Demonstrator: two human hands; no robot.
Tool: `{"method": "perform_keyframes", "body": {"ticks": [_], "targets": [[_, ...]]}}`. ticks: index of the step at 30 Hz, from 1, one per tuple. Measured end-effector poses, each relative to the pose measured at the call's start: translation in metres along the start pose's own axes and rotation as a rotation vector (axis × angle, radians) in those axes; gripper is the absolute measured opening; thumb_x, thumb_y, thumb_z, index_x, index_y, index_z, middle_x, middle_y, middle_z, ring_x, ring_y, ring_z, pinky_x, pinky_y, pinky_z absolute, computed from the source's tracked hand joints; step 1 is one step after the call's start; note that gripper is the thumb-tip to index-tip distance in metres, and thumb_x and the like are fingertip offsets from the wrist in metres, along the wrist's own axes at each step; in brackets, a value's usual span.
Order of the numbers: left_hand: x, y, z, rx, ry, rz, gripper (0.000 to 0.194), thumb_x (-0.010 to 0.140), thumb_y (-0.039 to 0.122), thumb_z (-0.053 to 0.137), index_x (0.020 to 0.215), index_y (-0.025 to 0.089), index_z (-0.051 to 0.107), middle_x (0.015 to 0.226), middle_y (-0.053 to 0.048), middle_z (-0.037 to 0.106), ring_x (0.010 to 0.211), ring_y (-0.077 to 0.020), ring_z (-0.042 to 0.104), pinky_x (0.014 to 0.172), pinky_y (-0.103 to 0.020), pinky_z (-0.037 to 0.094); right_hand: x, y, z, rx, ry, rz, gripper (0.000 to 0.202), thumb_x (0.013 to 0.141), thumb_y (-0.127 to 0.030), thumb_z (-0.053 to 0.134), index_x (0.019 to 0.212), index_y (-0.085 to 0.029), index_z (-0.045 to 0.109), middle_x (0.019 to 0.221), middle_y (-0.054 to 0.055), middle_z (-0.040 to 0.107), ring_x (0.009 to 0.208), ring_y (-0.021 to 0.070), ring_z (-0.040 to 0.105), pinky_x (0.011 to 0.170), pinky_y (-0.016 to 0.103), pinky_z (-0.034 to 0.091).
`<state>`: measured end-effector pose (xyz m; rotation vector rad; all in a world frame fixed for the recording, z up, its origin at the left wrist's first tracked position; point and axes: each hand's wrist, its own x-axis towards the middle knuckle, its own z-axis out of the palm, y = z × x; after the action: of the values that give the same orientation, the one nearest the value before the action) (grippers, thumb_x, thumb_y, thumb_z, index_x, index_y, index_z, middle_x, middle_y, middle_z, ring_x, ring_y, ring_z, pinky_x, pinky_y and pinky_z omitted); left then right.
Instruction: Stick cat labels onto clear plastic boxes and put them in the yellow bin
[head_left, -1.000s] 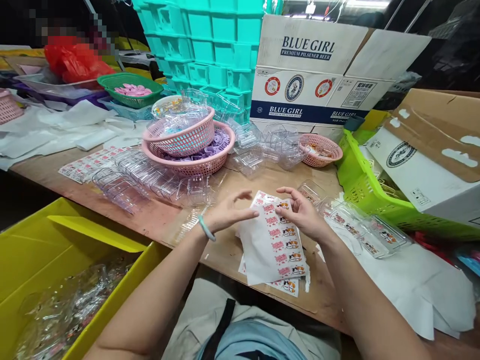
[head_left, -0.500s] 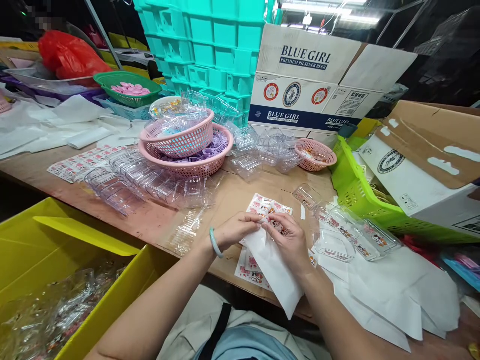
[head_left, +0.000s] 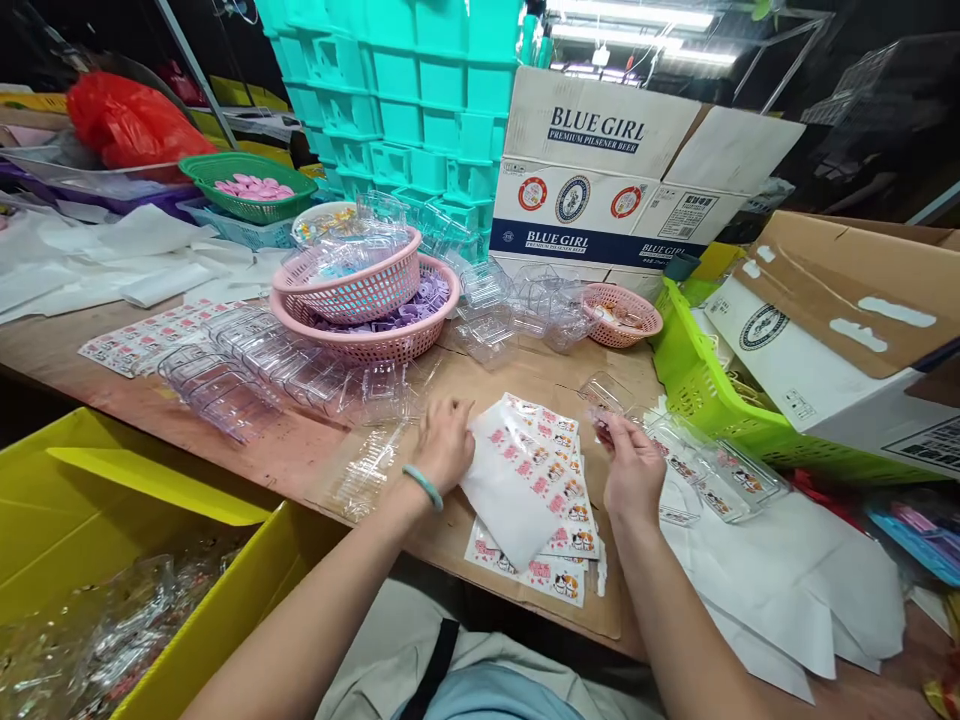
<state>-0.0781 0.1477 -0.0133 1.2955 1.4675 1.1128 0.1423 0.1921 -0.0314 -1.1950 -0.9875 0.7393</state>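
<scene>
Several sticker sheets with cats and pink lettering lie overlapping in front of me. A white backing sheet rests across their left part. Beside its upper left edge is my left hand, fingers curled, a green bangle on the wrist; what it grips, if anything, is hidden. To the right, my right hand pinches a small pinkish sticker. Clear plastic cases with cat stickers lie right of that hand, on top of loose white sheets.
Stacked pink baskets stand behind a row of clear plastic covers. At the lower left is a yellow box holding clear plastic pieces. A lime green basket and a carton border the right side, with teal crates behind.
My hands have moved apart, the left one leftward and the right one rightward with the sticker. The white sheet now lies over the sticker sheets. The view has shifted slightly.
</scene>
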Motion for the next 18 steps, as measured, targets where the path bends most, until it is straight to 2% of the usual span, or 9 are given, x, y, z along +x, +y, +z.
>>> {"method": "perform_keyframes", "body": {"ticks": [2, 4, 6, 7, 8, 10, 13, 16, 18], "targets": [[-0.008, 0.011, 0.013, -0.067, 0.053, 0.084, 0.026, 0.078, 0.026, 0.061, 0.102, 0.021, 0.069, 0.120, -0.010, 0.060, 0.116, -0.0257, 0.050, 0.104, -0.041, 0.032, -0.004, -0.006, 0.000, -0.251, -0.036, -0.308, 0.023, 0.083, -0.034, 0.062, 0.096, -0.017, 0.071, 0.100, 0.010, 0.072, 0.094, 0.0231, 0.067, 0.093, 0.046, 0.049], [-0.015, 0.021, 0.031, -0.282, -0.035, 0.106, 0.026, 0.079, 0.037, 0.063, 0.098, 0.021, 0.070, 0.122, -0.009, 0.060, 0.119, -0.0254, 0.048, 0.104, -0.040, 0.032, -0.016, -0.013, 0.005, -0.481, -0.192, -0.612, 0.020, 0.085, -0.026, 0.060, 0.101, -0.020, 0.070, 0.107, 0.009, 0.071, 0.101, 0.0241, 0.064, 0.098, 0.047, 0.045], [-0.017, 0.024, 0.047, -0.582, -0.112, -0.001, 0.030, 0.080, 0.045, 0.062, 0.096, 0.020, 0.069, 0.112, -0.008, 0.064, 0.110, -0.0232, 0.054, 0.095, -0.036, 0.040, -0.029, -0.018, 0.011, -0.581, -0.371, -0.761, 0.025, 0.084, -0.023, 0.060, 0.108, -0.022, 0.068, 0.113, 0.009, 0.069, 0.107, 0.0252, 0.062, 0.100, 0.048, 0.042], [-0.015, 0.022, 0.052, -0.698, -0.096, -0.074, 0.030, 0.078, 0.045, 0.064, 0.094, 0.019, 0.068, 0.106, -0.007, 0.065, 0.103, -0.0214, 0.056, 0.089, -0.033, 0.042, -0.034, -0.020, 0.013, -0.587, -0.438, -0.755, 0.032, 0.084, -0.024, 0.061, 0.115, -0.022, 0.064, 0.118, 0.009, 0.067, 0.113, 0.0261, 0.059, 0.102, 0.049, 0.041], [-0.012, 0.020, 0.055, -0.784, -0.053, -0.139, 0.030, 0.074, 0.044, 0.069, 0.090, 0.018, 0.067, 0.099, -0.006, 0.065, 0.096, -0.0195, 0.058, 0.084, -0.031, 0.044, -0.037, -0.020, 0.015, -0.569, -0.483, -0.702, 0.041, 0.082, -0.026, 0.063, 0.123, -0.022, 0.059, 0.125, 0.010, 0.063, 0.118, 0.0271, 0.055, 0.103, 0.050, 0.040], [-0.004, 0.013, 0.053, -0.866, 0.013, -0.213, 0.028, 0.066, 0.037, 0.076, 0.083, 0.017, 0.066, 0.090, -0.004, 0.064, 0.087, -0.0161, 0.057, 0.079, -0.028, 0.044, -0.037, -0.020, 0.019, -0.473, -0.527, -0.496, 0.056, 0.080, -0.035, 0.067, 0.132, -0.022, 0.050, 0.136, 0.012, 0.053, 0.127, 0.0284, 0.047, 0.106, 0.050, 0.037], [0.006, 0.008, 0.043, -0.859, -0.071, -0.204, 0.021, 0.066, 0.031, 0.074, 0.076, 0.016, 0.064, 0.086, -0.003, 0.062, 0.082, -0.0138, 0.056, 0.078, -0.027, 0.045, -0.027, -0.016, 0.024, -0.215, -0.507, -0.090, 0.058, 0.079, -0.045, 0.066, 0.131, -0.024, 0.050, 0.136, 0.011, 0.051, 0.124, 0.0267, 0.049, 0.101, 0.045, 0.043], [0.014, 0.005, 0.034, -0.641, -0.176, -0.123, 0.017, 0.072, 0.031, 0.066, 0.071, 0.015, 0.062, 0.077, -0.003, 0.062, 0.076, -0.0145, 0.057, 0.077, -0.030, 0.046, -0.012, -0.010, 0.030, 0.006, -0.633, 0.261, 0.047, 0.077, -0.051, 0.066, 0.111, -0.019, 0.063, 0.110, 0.010, 0.067, 0.096, 0.0235, 0.064, 0.084, 0.038, 0.051], [0.021, 0.000, 0.029, -0.373, -0.149, -0.017, 0.019, 0.077, 0.033, 0.059, 0.078, 0.015, 0.064, 0.083, -0.006, 0.065, 0.082, -0.0184, 0.060, 0.081, -0.034, 0.047, 0.000, -0.006, 0.035, 0.009, -0.727, 0.330, 0.039, 0.075, -0.052, 0.068, 0.087, -0.015, 0.069, 0.085, 0.008, 0.070, 0.077, 0.0204, 0.064, 0.076, 0.035, 0.051]]}}
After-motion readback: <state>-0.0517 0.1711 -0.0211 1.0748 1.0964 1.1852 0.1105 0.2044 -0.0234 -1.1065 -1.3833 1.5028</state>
